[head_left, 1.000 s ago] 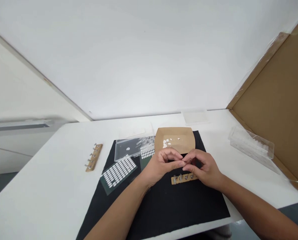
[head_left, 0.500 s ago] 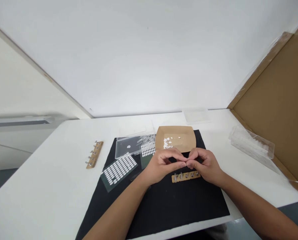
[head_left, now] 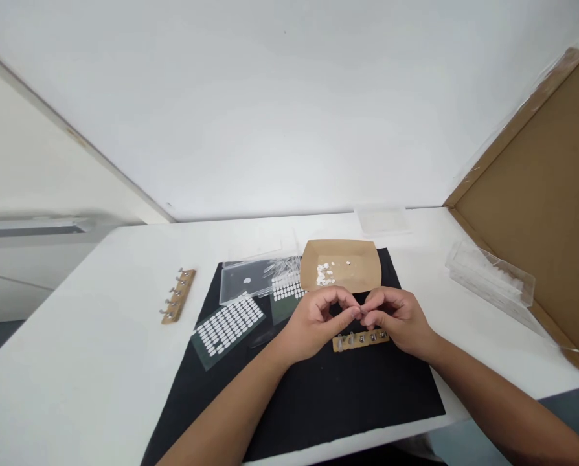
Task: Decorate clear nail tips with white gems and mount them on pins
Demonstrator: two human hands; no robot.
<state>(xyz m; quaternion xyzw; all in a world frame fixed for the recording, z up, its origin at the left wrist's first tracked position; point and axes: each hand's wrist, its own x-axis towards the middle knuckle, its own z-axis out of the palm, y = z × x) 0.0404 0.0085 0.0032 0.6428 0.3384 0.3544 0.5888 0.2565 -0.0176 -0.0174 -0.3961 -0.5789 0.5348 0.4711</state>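
Fingertips of my left hand (head_left: 318, 321) and my right hand (head_left: 397, 318) meet in a pinch above the black mat. Whatever lies between them is too small and covered to make out. Just below the hands is a wooden strip (head_left: 356, 343) with metal pieces along it and clear pieces standing at its left end; my right hand covers part of its right end. Behind the hands sits a brown paper tray (head_left: 367, 275) with small white pieces (head_left: 324, 274) at its left side.
Left of the hands lie a sheet of white oval stickers (head_left: 228, 329), a second sheet (head_left: 282, 309) and a clear box (head_left: 243, 281) of thin clear pieces. Another wooden strip (head_left: 179, 296) is at far left. A clear container (head_left: 491, 275) stands right, beside cardboard (head_left: 542, 207); a clear lid (head_left: 381, 221) lies behind.
Both hands stay pinched together over the strip, with only a slight shift of the fingers. The whole view has moved a little.
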